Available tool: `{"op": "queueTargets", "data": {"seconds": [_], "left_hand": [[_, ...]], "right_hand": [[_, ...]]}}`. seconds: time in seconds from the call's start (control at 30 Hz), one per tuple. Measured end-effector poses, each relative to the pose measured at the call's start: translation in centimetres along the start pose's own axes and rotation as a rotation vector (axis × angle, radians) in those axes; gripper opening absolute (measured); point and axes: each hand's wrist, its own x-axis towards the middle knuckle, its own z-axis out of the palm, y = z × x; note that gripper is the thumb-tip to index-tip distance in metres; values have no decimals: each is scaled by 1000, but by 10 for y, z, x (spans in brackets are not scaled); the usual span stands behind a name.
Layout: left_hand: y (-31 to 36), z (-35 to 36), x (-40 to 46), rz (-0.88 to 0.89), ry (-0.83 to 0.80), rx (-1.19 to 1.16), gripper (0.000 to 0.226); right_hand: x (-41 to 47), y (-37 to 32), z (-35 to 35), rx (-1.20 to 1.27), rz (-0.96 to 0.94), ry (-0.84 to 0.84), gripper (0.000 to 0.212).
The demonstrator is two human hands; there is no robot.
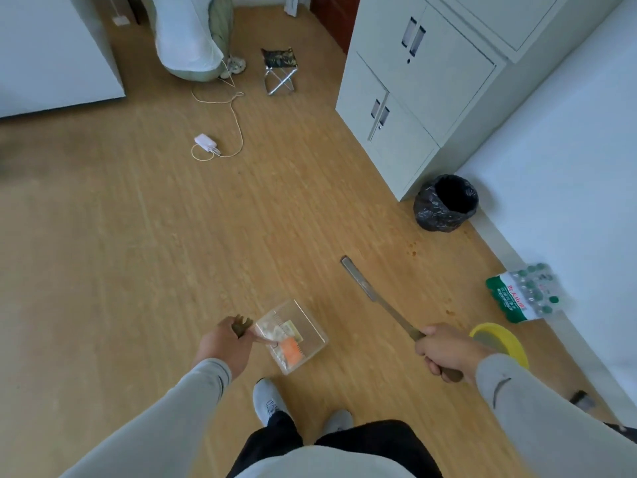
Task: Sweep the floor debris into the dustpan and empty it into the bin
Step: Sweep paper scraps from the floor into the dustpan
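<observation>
A clear plastic dustpan (310, 326) hangs low over the wooden floor, just ahead of my feet. White scraps and an orange piece (291, 351) lie in it. My left hand (224, 346) grips its brown handle at the pan's left. My right hand (444, 353) grips the brown end of a long grey stick (365, 288) that points away over the floor; no brush head shows. A small bin lined with a black bag (446, 201) stands open to the front right, beside the cabinet. Small orange specks (412, 250) dot the floor near it.
A grey metal cabinet (413, 98) and a white bed (568, 167) fill the right side. A pack of bottles (524, 294) and a yellow round lid (499, 339) lie by my right hand. A white charger with cable (206, 143), a folding stool (279, 70) and a bag (189, 36) sit farther off.
</observation>
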Motion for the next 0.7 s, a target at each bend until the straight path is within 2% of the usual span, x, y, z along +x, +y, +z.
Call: {"op": "queueTargets", "data": {"seconds": [0.07, 0.17, 0.23, 0.37, 0.43, 0.53, 0.6, 0.7], "left_hand": [[-12, -13, 3, -35, 19, -40, 40], [-26, -26, 7, -89, 55, -81, 29], [-35, -30, 13, -144, 86, -94, 20], [-56, -37, 27, -250, 148, -132, 18], [-66, -39, 34, -300, 180, -152, 20], [-80, -39, 38, -364, 211, -150, 25], [-87, -41, 38, -385, 224, -147, 24], [-97, -44, 39, -373, 230, -149, 21]], "right_hand": [[17, -23, 9, -6, -21, 19, 28], [38, -56, 16, -6, -27, 40, 7], [57, -76, 17, -19, -38, 41, 13], [94, -122, 20, -114, -70, -1, 12], [113, -139, 29, -190, -85, -16, 18], [126, -146, 60, -339, -128, -66, 51], [120, -141, 85, -412, -144, -141, 64], [98, -135, 114, -537, -155, -246, 60]]}}
